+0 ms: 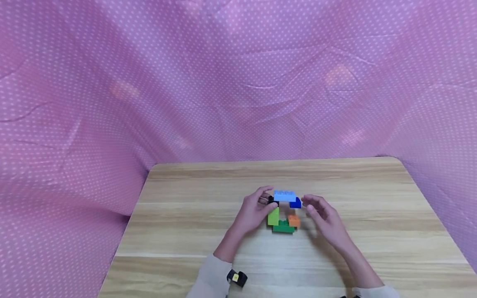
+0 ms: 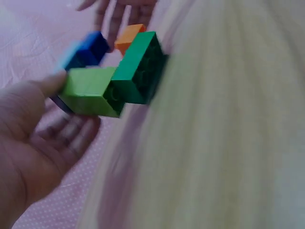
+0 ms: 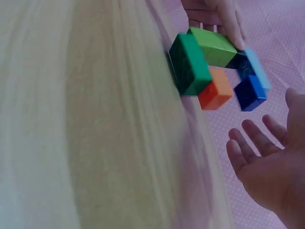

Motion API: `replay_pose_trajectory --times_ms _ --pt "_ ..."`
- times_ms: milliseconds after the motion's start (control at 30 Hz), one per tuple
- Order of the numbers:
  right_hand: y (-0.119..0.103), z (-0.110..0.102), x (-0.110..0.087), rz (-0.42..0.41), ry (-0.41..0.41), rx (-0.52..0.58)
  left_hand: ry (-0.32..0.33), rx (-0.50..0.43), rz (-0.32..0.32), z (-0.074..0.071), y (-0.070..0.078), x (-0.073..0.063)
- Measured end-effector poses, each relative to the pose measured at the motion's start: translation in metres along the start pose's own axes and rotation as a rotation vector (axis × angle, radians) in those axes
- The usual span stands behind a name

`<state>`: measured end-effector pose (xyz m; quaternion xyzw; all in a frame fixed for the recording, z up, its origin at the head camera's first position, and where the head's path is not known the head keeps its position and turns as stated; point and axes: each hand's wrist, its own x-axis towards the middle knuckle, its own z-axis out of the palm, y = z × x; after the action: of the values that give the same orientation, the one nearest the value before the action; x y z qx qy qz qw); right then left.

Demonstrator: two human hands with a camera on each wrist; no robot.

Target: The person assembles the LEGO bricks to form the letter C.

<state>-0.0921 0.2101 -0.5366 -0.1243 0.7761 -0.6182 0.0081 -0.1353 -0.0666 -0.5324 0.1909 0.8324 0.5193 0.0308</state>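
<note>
Toy building bricks stand joined in a frame on the table. A green brick forms the base, with a lime brick on its left end and an orange brick on its right. Above the lime one sits a black brick, and a light blue brick spans the top. Under that one's right end hangs a dark blue brick, with a gap down to the orange one. My left hand pinches the black brick, thumb in front, fingers partly hidden behind. Beside the dark blue brick, my right hand holds nothing, fingers slightly bent.
The bricks stand near the middle of a wood-grain table. Pink dotted cloth hangs behind the table and along both sides. A black wrist strap shows at the left sleeve.
</note>
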Motion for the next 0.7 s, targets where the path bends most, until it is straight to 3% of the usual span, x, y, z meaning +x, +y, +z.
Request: replay_pose_trajectory --times_ms 133,233,333,533,700 --pt "0.005 0.002 -0.002 0.052 0.041 -0.146 0.000 0.048 -0.156 -0.002 -0.006 0.007" --pt "0.010 0.004 -0.003 0.064 0.066 -0.291 0.002 0.082 -0.227 -0.003 -0.008 0.008" --pt "0.014 0.006 -0.004 0.055 0.069 -0.368 0.020 0.111 -0.234 -0.003 -0.009 0.007" --pt "0.020 0.006 -0.003 0.051 0.039 -0.394 0.100 0.161 -0.241 0.000 -0.008 0.006" --pt "0.019 0.005 -0.003 0.040 0.028 -0.477 0.108 0.220 -0.247 -0.004 -0.009 0.004"
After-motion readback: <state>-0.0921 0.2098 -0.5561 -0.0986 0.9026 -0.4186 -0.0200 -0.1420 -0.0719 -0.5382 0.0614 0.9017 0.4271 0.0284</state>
